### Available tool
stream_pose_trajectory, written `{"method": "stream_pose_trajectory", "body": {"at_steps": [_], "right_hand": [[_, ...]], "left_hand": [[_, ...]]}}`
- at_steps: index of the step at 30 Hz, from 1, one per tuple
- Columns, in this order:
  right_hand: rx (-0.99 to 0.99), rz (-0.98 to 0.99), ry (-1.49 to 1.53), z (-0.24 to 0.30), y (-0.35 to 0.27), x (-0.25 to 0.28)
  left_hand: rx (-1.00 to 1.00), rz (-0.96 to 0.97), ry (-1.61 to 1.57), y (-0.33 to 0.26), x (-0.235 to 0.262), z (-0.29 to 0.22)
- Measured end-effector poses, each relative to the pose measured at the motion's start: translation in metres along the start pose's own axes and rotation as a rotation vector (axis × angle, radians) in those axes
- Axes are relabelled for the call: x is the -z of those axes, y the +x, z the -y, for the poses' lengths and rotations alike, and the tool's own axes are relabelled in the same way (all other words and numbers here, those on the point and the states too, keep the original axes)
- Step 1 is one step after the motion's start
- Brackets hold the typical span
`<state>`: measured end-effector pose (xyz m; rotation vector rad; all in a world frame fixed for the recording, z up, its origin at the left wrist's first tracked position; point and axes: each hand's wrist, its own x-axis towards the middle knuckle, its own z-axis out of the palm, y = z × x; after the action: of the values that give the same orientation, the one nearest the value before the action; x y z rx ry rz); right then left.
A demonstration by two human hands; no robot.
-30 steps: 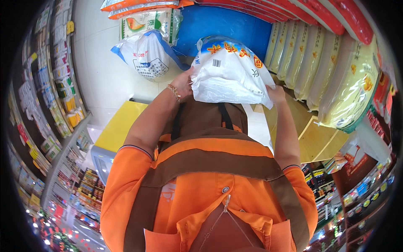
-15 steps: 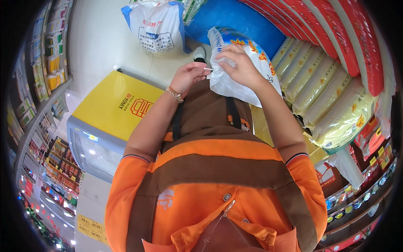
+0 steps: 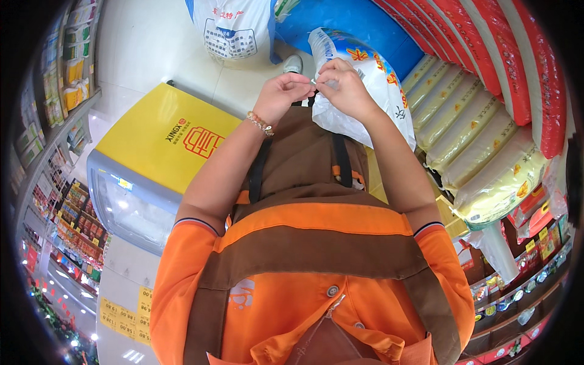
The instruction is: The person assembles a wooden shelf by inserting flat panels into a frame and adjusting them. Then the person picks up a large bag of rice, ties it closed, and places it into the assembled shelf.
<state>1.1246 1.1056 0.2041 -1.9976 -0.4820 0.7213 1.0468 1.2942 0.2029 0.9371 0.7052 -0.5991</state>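
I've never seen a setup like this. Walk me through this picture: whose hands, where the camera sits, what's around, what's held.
There's no machine here, just a person's bare left hand and right hand. A wide camera on their head looks down, so you see their orange shirt and brown apron, and straight edges bend.

The fingertips of both hands meet around a small white piece, too tiny to identify. Just beyond them is a plump white bag.

A white-and-blue bag is on the pale tiled floor, and a yellow-topped cabinet is to the left. On the right, red bags lie stacked above pale yellow bags.
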Motion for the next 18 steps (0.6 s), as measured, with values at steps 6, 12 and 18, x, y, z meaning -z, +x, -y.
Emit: {"method": "stream_pose_trajectory", "body": {"at_steps": [6,12,18], "right_hand": [[0.048,-0.035,-0.004,-0.007,-0.005,-0.003],[-0.001,-0.036,0.017,-0.006,-0.005,-0.005],[0.028,-0.180,0.134,0.005,-0.005,-0.001]], "left_hand": [[-0.121,0.015,0.237,0.006,-0.007,0.002],[-0.173,-0.004,0.305,0.008,-0.008,0.002],[-0.249,-0.029,0.400,0.007,-0.012,0.003]]}}
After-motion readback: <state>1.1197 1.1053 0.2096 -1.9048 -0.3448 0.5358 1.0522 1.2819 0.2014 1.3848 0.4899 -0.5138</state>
